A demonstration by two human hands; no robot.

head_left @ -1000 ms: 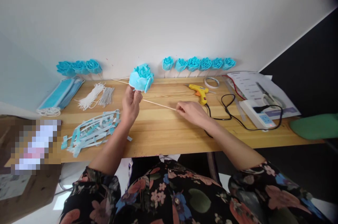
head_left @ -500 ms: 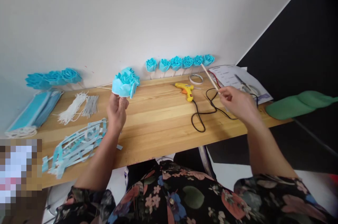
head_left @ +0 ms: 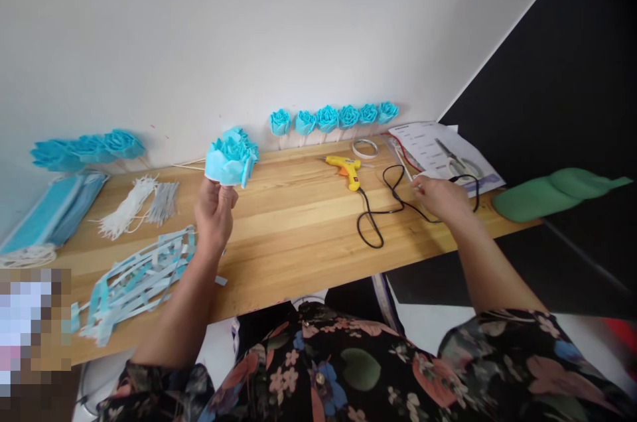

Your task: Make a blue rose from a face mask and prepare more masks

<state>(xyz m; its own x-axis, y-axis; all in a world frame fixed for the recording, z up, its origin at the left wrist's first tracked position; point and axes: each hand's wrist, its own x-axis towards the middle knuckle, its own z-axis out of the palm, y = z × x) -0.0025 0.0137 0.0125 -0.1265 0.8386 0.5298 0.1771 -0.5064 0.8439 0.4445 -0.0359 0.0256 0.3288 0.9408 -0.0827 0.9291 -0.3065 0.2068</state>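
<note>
My left hand (head_left: 215,213) is closed below a light blue handmade rose (head_left: 231,160), keeping it upright above the table; its stem is hidden in my fingers. Over at the right, my right hand (head_left: 440,198) pinches the near end of a thin pale wooden stick (head_left: 404,163), which slants away toward the back beside the papers. A yellow glue gun (head_left: 346,170) lies on the tabletop between my hands, its black cord looping toward my right hand.
Several blue roses on sticks (head_left: 327,119) lean against the wall, with more roses (head_left: 94,148) at left. Blue masks (head_left: 54,213), white cords (head_left: 129,206), cut strips (head_left: 144,276), a tape roll (head_left: 365,148), papers with scissors (head_left: 455,156) and a green object (head_left: 552,195) lie about.
My right hand has lowered the stick toward the tabletop by the papers. My left hand keeps the rose raised in nearly the same spot. The view has shifted slightly.
</note>
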